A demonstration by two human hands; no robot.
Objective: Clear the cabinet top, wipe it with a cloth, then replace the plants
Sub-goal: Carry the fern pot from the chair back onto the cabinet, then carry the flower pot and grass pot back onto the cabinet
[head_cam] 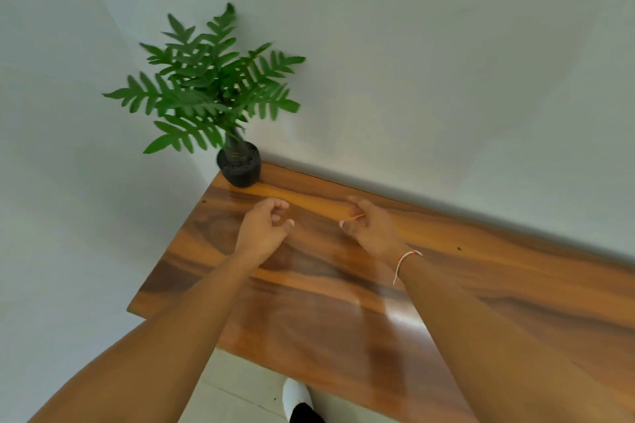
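A green fern-like plant in a small black pot stands at the far left corner of the glossy wooden cabinet top, against the walls. My left hand hovers over the wood just right of and below the pot, fingers loosely curled, holding nothing. My right hand is a hand's width to the right, fingers also curled and apart, with nothing in it. A thin string bracelet circles the right wrist. No cloth is in view.
White walls meet at the corner behind the plant. The cabinet's left edge drops to a pale tiled floor, where a white shoe shows near the front edge.
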